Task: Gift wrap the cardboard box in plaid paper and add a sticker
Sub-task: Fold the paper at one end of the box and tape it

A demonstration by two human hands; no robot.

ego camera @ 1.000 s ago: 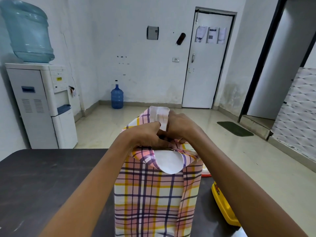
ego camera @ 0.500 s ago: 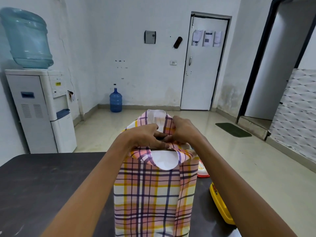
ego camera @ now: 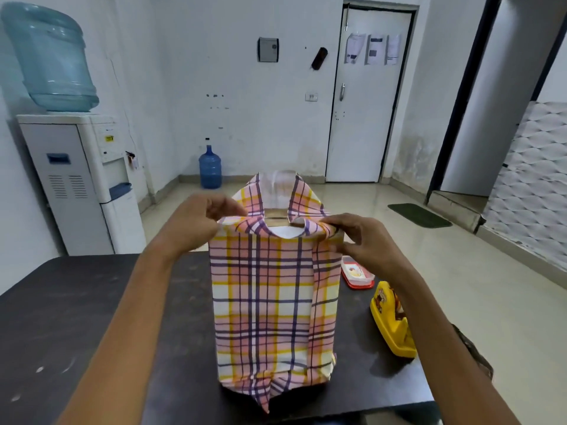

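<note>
Tall cardboard box in pink-yellow plaid paper is standing near the right edge of the black table. The left hand and right hand, together mid-top a moment ago, are pinching opposite top corners, likely creasing the end flaps.

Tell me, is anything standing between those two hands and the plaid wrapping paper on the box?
Nothing visible does. The left hand and the right hand already pinch the pink, yellow and purple plaid wrapping paper at its upper left and right corners.
</note>
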